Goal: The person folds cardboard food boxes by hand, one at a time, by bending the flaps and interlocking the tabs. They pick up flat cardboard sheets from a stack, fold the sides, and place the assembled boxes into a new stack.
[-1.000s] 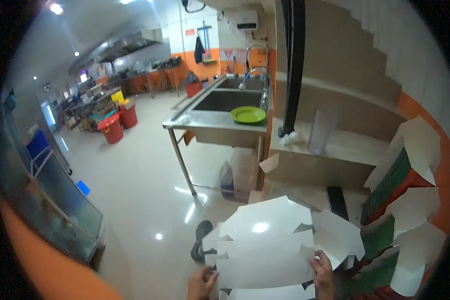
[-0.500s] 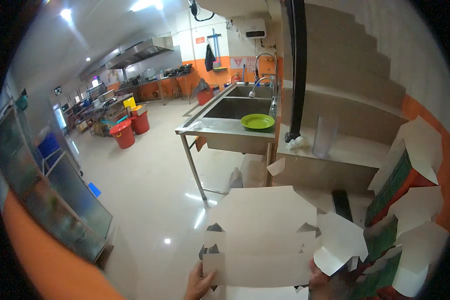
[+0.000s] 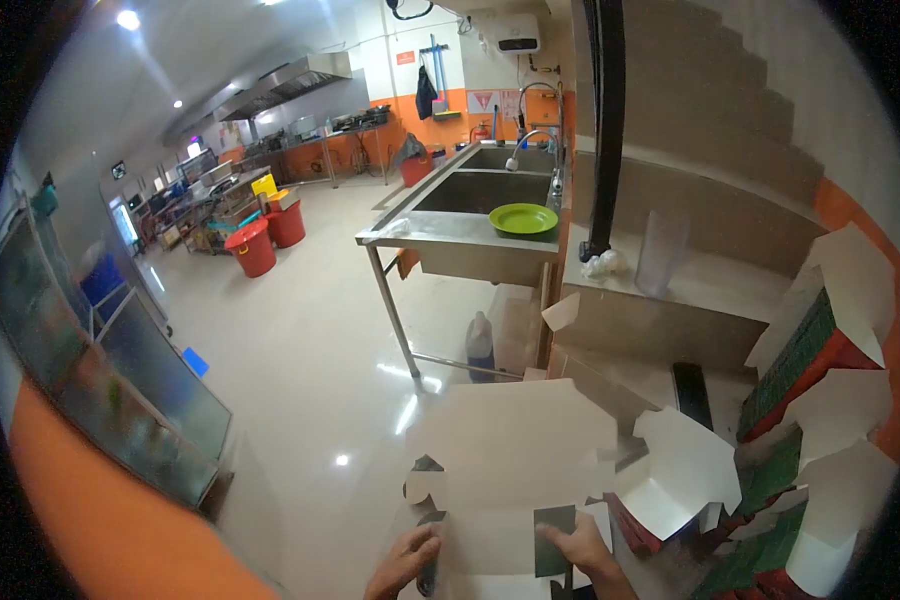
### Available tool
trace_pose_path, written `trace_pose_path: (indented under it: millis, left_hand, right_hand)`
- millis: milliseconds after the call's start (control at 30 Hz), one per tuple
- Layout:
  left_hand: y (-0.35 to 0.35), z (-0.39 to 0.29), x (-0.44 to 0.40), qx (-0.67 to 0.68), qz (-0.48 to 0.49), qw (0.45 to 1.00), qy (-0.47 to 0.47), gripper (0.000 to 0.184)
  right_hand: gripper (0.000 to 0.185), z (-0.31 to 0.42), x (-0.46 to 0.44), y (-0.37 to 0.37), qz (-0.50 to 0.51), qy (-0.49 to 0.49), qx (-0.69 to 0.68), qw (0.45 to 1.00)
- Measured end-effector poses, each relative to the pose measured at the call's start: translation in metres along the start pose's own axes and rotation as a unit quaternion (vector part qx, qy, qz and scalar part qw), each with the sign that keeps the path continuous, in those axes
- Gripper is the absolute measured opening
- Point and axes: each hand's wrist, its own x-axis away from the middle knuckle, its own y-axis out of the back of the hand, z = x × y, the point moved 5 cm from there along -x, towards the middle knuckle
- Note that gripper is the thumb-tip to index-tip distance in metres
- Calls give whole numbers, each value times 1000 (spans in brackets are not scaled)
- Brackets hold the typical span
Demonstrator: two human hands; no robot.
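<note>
A flat cardboard box blank, pale on its inner face, lies spread out in front of me. At its left edge my left hand is closed, fingers curled around a side tab. My right hand grips a folded-over flap near the right edge, and the flap's dark green outer side faces up. Just right of it is an opened-out box with a pale inside. The lower ends of both hands run out of view.
More green-and-red boxes stand along the right. A dark phone-like slab lies behind the opened-out box. Ahead are a steel sink with a green plate, a clear cup on a ledge, and a black post.
My right hand has moved inward from the right edge, and a flap there now shows its green side. My left hand remains at the left edge. The view has shifted slightly.
</note>
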Motion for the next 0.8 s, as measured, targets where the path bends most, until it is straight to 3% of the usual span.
trace_pose_path:
  millis: [67, 100, 133, 200, 300, 367, 400, 467, 500, 533, 600, 667, 700, 800]
  left_hand:
    - [-6, 5, 2, 157, 96, 983, -22, 50]
    - [-16, -17, 5, 123, 78, 989, -9, 33]
    - [-15, -12, 4, 88, 71, 994, -8, 28]
    - [-9, 3, -4, 19, 58, 998, -3, 20]
    - [-6, 4, -9, 13, -65, 997, -44, 23]
    - [1, -2, -9, -33, -93, 993, -60, 18]
    - [0, -8, -8, -123, -91, 985, -81, 18]
    - [-4, -24, -9, -297, -83, 944, -121, 20]
    - [-7, -29, -7, -352, -99, 914, -178, 29]
    - [-19, -57, 4, -496, -139, 829, -217, 34]
    - [-33, -84, 8, -585, -170, 753, -250, 40]
    - [-48, -84, 1, -428, -86, 888, -144, 38]
    - [-57, -82, -3, -338, -43, 936, -90, 37]
    - [-70, -77, -18, -201, 7, 967, -158, 24]
  right_hand:
    - [25, 8, 0, 1, -62, -13, 14, 998]
    - [24, 13, 1, 1, -72, -8, 19, 997]
    - [24, 14, 2, 2, -83, -3, 24, 996]
    - [31, 6, -1, -3, -16, 22, 40, 999]
    - [41, 6, 2, -12, 135, 72, 66, 986]
    - [40, 9, 6, -14, 189, 32, 29, 981]
    - [39, 11, 10, -16, 216, 11, 10, 976]
    - [33, 6, 1, -10, 88, 207, 130, 966]
    - [33, 7, 1, -10, 65, 164, 116, 977]
    - [33, 10, 1, -10, 42, 122, 103, 986]
    - [34, 17, -4, -10, 16, 134, 153, 979]
    - [35, 38, -6, -19, 21, 189, 159, 969]
    - [21, 33, -8, -26, 24, 192, 246, 950]
    - [31, 61, -11, -40, 74, 221, 142, 962]
